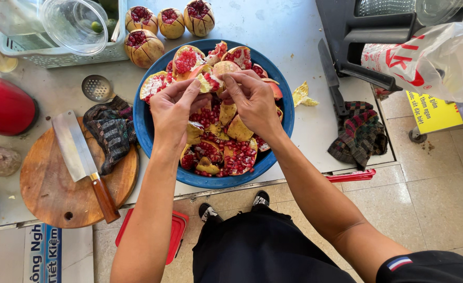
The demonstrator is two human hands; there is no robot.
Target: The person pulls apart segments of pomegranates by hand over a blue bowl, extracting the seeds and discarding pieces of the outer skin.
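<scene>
Red seeds and pale rind filled the blue bowl [146, 131] under both my hands. My left hand [173, 107] and right hand [252, 102] met over the middle of it, fingers [189, 90] of both pinched shut on one piece of pomegranate [210, 79] held between them, just above the heap of broken pieces [226, 149]. The piece sat at my fingertips, thumbs and forefingers closed on its edges from either side, the other fingers curled loosely behind.

Beyond the bowl, four cut pomegranates [143, 47] stood on the table [289, 31], tops opened. A scrap of rind [304, 95] lay just right of the bowl's rim.

To the left, a cleaver [77, 152] with a wooden handle lay across a round wooden board [45, 191], a dark cloth [110, 131] draped over the board's edge beside the bowl. A small strainer spoon [96, 87] lay above it, near a white basket [58, 52] holding a clear plastic tub [74, 23].

To the right, a dark knife [331, 78] lay next to a checked cloth [360, 133]. A white plastic bag [430, 60] with red lettering hung over a black crate [365, 36], and a yellow rectangular sign [433, 111] showed beneath it. At the lower left, a white and blue printed carton [40, 254] sat on the floor [430, 194].
</scene>
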